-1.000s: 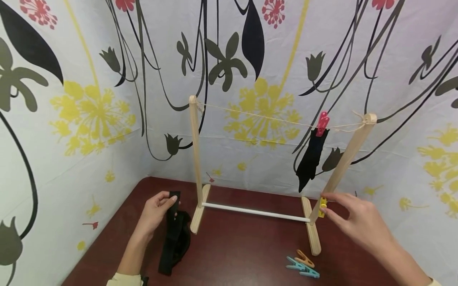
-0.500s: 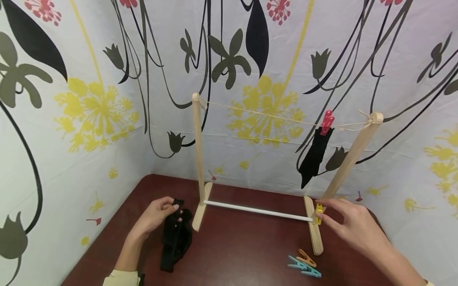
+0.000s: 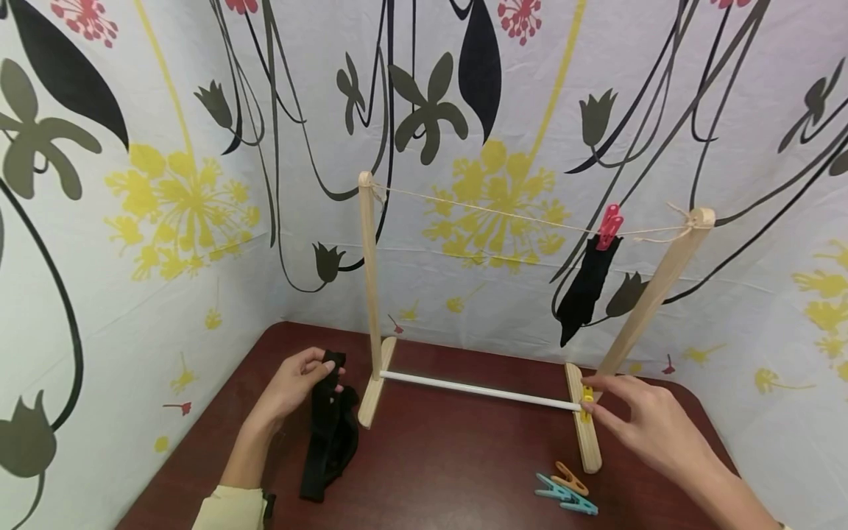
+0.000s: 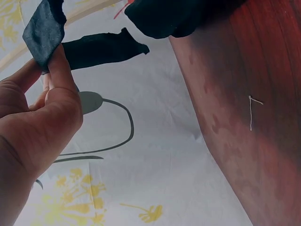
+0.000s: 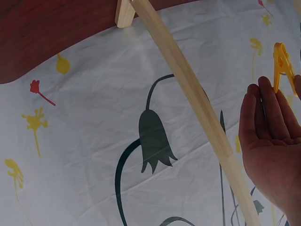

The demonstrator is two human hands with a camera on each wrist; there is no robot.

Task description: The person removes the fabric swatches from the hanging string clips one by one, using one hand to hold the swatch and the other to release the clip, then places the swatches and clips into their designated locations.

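Observation:
My left hand [image 3: 291, 386] pinches the upper end of a black cloth garment [image 3: 324, 449], which hangs in folds left of the drying stand. In the left wrist view, the garment [image 4: 103, 49] sticks out past my thumb and fingers. Between right thumb and fingertips, my right hand [image 3: 645, 419] holds a yellow clothespin [image 3: 587, 405] in front of the stand's right foot. The right wrist view shows the clothespin [image 5: 282, 61] above that hand's fingers. A pink clothespin [image 3: 609, 227] fastens a black sock-like cloth [image 3: 586, 291] to the string [image 3: 503, 211].
The small wooden stand has a left post [image 3: 369, 280], a slanting right post [image 3: 652, 302] and a white rod [image 3: 477, 389] low between them. Blue clothespins [image 3: 566, 495] and an orange clothespin [image 3: 568, 478] lie on the dark red table [image 3: 450, 456]. A flowered sheet [image 3: 218, 302] hangs behind.
My right hand has come down a little with the yellow clothespin, from the right post to its foot. The left hand dipped slightly with the garment, then rose again. The view has shifted slightly.

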